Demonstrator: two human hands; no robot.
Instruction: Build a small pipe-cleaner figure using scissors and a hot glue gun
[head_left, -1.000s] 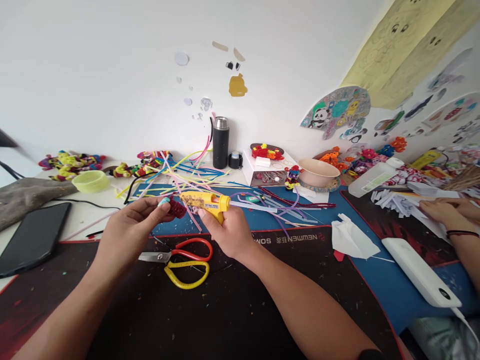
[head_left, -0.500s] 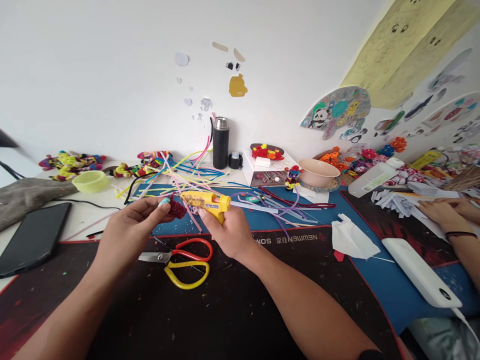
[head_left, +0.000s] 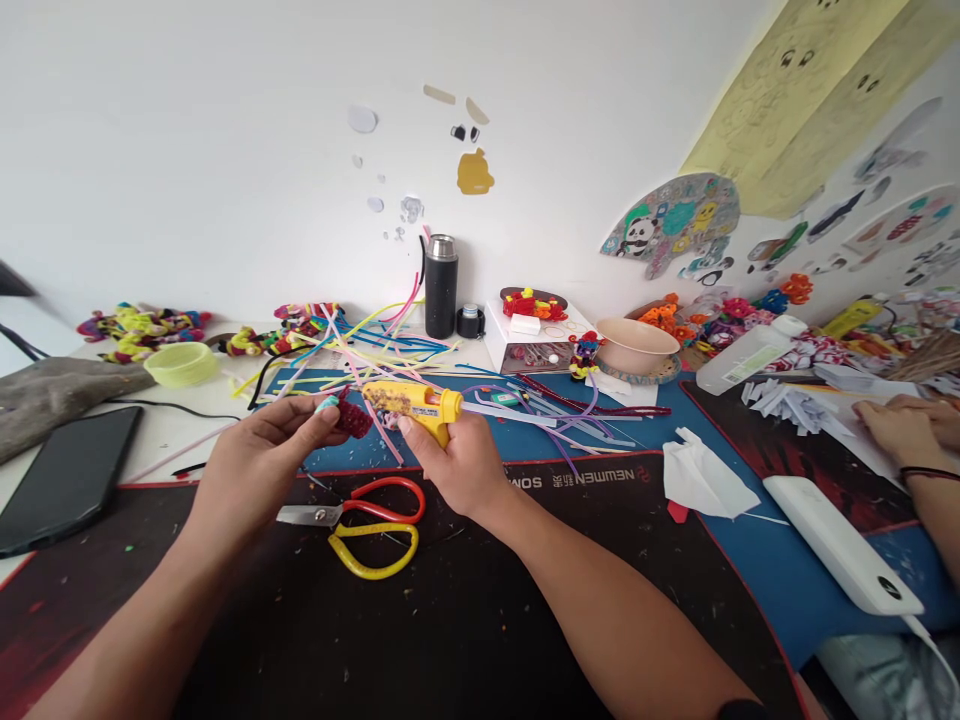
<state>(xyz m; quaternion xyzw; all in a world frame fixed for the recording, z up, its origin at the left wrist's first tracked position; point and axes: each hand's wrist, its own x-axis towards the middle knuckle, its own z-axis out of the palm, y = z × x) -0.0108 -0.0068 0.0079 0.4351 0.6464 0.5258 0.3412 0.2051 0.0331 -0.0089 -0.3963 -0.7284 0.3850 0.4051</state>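
Observation:
My left hand is closed, pinching a small dark red fuzzy pipe-cleaner piece with a bit of light teal at the fingertips. My right hand grips a yellow hot glue gun, its fingers wrapped round the handle. A translucent glue stick sticks out of the gun's rear, toward the right. The nozzle end points left, close beside the red piece; whether they touch I cannot tell. Below both hands lie scissors with one red and one yellow handle loop.
A black desk mat covers the front. Behind are loose pipe cleaners, a black thermos and a beige bowl. A phone lies left; tissue and a white power bank lie right. Another person's hands are at far right.
My hands, the glue gun and the red piece hold almost the same place. At the far right, the other person's hands have shifted slightly to the right.

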